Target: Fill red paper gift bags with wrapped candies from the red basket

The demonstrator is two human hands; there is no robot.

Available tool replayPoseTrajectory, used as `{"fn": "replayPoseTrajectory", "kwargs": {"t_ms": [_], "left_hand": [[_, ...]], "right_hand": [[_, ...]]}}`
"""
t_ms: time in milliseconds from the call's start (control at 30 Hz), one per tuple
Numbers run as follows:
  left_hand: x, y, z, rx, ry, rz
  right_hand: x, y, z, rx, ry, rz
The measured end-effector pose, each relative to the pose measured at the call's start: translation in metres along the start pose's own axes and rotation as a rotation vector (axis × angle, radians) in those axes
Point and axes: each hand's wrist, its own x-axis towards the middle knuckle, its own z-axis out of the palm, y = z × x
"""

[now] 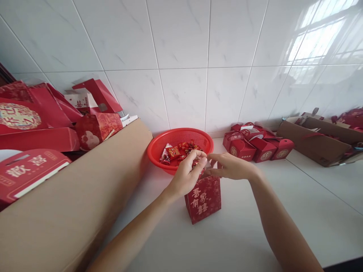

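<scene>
A red box with pale gold characters (pixel 204 202) stands upright on the white surface, just in front of a red plastic basket (pixel 152 151) holding several wrapped sweets (pixel 173 152). Above the box's left top edge is my left hand (pixel 189 170), its thumb and fingers bent together around something I cannot make out. My right hand (pixel 227 165) is at the right of the box's top, fingers curled in towards my left hand. What lies between its fingertips is too small to tell, and the hands partly hide the top of the box.
A large cardboard box (pixel 113 166) with red gift boxes and bags (pixel 53 109) takes up the left side. Several small red boxes (pixel 241 148) stand by the tiled wall at the right, beside an open cardboard box (pixel 314 145).
</scene>
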Motion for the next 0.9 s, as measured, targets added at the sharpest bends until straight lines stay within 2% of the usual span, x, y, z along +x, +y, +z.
{"fn": "replayPoseTrajectory", "kwargs": {"t_ms": [100,267,433,567,733,800,900], "left_hand": [[0.009,-0.002,-0.004,0.073,-0.047,0.027],[0.019,0.0,-0.014,0.143,-0.134,0.031],[0.018,0.003,-0.023,0.183,-0.116,0.046],[0.017,0.005,-0.029,0.159,-0.105,0.023],[0.015,0.004,-0.033,0.061,-0.213,0.023],[0.013,-0.001,-0.034,0.014,-0.199,0.043],[0.01,-0.01,-0.038,0.003,-0.086,0.115]], "right_hand": [[0.011,0.007,0.002,0.178,-0.012,-0.052],[0.021,0.011,0.006,0.243,0.064,-0.119],[0.022,0.012,0.009,0.353,0.114,-0.098],[0.023,0.013,0.009,0.406,0.125,-0.09],[0.024,0.017,0.008,0.4,0.175,-0.072],[0.025,0.02,0.007,0.403,0.18,-0.065],[0.026,0.023,0.005,0.429,0.195,-0.058]]}}
